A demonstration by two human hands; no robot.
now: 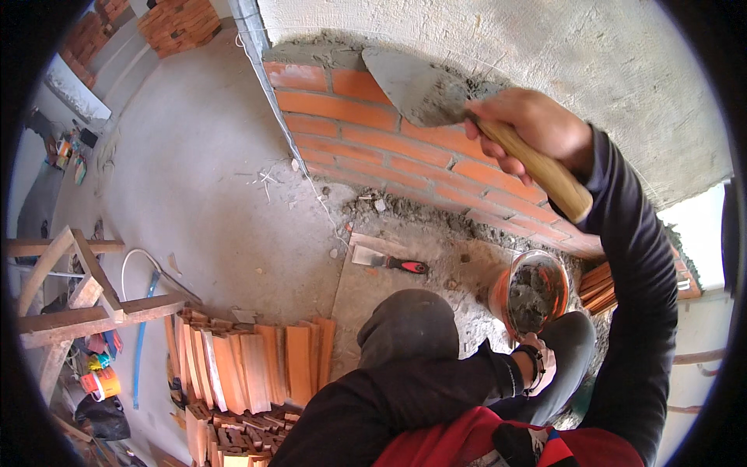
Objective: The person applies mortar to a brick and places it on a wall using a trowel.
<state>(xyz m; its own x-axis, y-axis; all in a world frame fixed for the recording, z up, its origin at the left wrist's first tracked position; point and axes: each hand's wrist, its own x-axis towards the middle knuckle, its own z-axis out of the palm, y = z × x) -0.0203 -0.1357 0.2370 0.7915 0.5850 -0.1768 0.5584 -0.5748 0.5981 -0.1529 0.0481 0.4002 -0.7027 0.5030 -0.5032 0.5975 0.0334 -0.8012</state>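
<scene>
My right hand point(537, 132) grips a trowel by its wooden handle point(560, 175). Its grey, mortar-smeared blade point(412, 86) is held over the top of a red brick course point(334, 109), against a rough plastered wall point(591, 70). Low beside my knee stands an orange bucket point(502, 292) with grey mortar point(535, 296) in it. My left hand point(537, 358) is at the bucket's near edge, fingers curled; what they hold is unclear. A putty knife with a red and black handle point(408, 265) lies on the ground below the bricks.
Stacked brick tiles point(257, 366) lie at lower left, more point(595, 288) right of the bucket. A wooden trestle point(109, 315), blue hose point(142, 350) and yellow container point(101, 383) are at left. Brick piles point(179, 23) stand farther back. A metal edge point(253, 54) borders the wall's left end.
</scene>
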